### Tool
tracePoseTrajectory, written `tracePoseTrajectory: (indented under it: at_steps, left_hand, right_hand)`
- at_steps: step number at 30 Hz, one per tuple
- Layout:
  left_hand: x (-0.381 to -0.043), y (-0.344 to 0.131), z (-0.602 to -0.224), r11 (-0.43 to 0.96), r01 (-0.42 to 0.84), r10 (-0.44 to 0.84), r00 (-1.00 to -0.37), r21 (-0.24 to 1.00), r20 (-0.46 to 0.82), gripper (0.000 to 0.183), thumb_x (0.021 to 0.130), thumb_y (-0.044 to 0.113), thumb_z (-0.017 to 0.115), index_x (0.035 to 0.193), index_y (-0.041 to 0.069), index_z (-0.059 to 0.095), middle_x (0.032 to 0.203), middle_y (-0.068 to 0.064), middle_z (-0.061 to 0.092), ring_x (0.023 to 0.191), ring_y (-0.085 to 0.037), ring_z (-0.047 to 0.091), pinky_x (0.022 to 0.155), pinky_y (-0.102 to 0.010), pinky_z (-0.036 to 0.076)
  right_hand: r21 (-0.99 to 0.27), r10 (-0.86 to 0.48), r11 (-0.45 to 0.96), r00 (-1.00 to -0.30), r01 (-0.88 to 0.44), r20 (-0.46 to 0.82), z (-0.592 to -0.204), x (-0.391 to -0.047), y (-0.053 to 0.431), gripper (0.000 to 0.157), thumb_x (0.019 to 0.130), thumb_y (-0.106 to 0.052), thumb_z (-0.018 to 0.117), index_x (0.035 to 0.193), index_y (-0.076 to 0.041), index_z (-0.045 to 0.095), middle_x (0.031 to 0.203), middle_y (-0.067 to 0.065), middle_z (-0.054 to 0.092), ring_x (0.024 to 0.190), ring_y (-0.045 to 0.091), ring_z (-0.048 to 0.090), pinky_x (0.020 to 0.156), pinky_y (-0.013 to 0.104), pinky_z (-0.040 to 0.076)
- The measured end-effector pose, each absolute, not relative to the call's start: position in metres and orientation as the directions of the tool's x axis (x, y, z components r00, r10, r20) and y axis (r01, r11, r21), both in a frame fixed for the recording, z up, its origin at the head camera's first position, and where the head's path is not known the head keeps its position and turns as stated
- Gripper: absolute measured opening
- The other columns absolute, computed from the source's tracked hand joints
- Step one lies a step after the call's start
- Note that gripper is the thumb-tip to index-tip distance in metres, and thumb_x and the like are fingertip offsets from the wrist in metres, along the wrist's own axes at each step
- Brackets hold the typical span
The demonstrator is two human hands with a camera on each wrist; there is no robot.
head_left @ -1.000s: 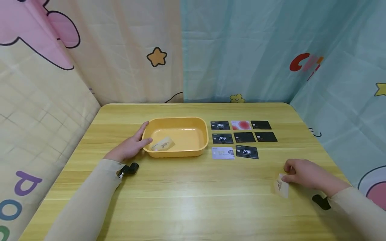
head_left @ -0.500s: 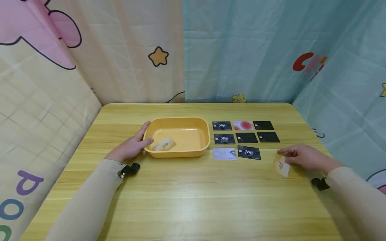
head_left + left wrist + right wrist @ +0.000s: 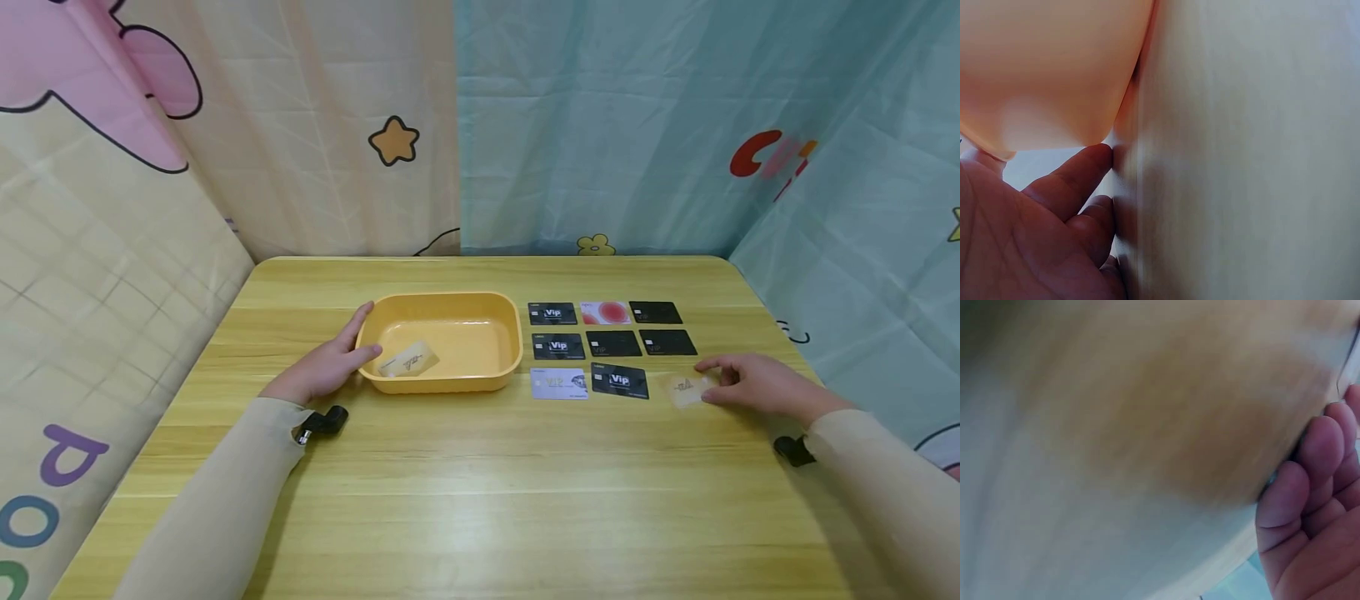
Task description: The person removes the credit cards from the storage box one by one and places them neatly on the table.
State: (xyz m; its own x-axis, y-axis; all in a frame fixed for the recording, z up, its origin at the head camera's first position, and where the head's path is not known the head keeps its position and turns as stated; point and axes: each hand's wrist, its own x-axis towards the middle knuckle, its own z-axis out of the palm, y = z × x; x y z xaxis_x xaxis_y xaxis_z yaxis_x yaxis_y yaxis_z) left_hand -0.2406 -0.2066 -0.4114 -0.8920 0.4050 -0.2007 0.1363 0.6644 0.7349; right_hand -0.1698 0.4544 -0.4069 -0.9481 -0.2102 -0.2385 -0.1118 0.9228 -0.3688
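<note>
My left hand (image 3: 318, 368) holds the left end of a yellow plastic basin (image 3: 480, 384), thumb over the rim and the other fingers along the outside. In the left wrist view, fingers (image 3: 1069, 178) touch the basin's outer wall (image 3: 1041, 75) and the table. Inside the basin lies a translucent card (image 3: 411, 360) with dark script. At the right, my right hand (image 3: 765, 387) pinches a similar translucent card (image 3: 684, 388) by its right side, low at the table. The right wrist view shows curled fingers (image 3: 1285, 494) against the tabletop; the card is not plainly visible there.
Several cards lie in rows right of the basin, among them a red-and-white card (image 3: 605, 313), a silver VIP card (image 3: 559, 384) and a black Vip card (image 3: 619, 381). The wooden table (image 3: 480, 500) has printed curtains (image 3: 600, 125) behind and beside it.
My right hand has moved away from me and slightly left with its card, which now lies flatter beside the front row of cards. The left hand and basin have stayed put.
</note>
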Motion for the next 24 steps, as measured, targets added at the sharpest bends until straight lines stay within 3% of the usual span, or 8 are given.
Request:
tracePoseTrajectory:
  at_steps: [9,24]
  left_hand:
    - [-0.241,-0.207,-0.412,0.661,0.125,0.4,-0.893,0.739,-0.206,0.083,0.112,0.049,0.044,0.169,0.033,-0.013,0.179,-0.008,-0.007,0.163,-0.046,0.006,0.128,-0.068,0.011]
    - [-0.241,-0.207,-0.41,0.669,0.133,0.404,-0.891,0.731,-0.207,0.084,0.112,0.048,0.045,0.169,0.033,-0.014,0.178,-0.008,-0.008,0.162,-0.046,0.006,0.128,-0.068,0.01]
  right_hand:
    - [-0.369,-0.201,0.922,-0.959,-0.116,-0.201,-0.408,-0.177,0.449,0.056,0.088,-0.038,0.085,0.126,0.0,0.068,0.082,-0.001,0.058,0.071,0.014,0.049,0.063,0.027,0.038]
    - [-0.352,-0.204,0.928,-0.954,-0.118,-0.218,-0.397,-0.179,0.432,0.067,0.088,-0.046,0.084,0.134,0.0,0.066,0.082,0.0,0.056,0.07,0.015,0.048,0.059,0.028,0.036]
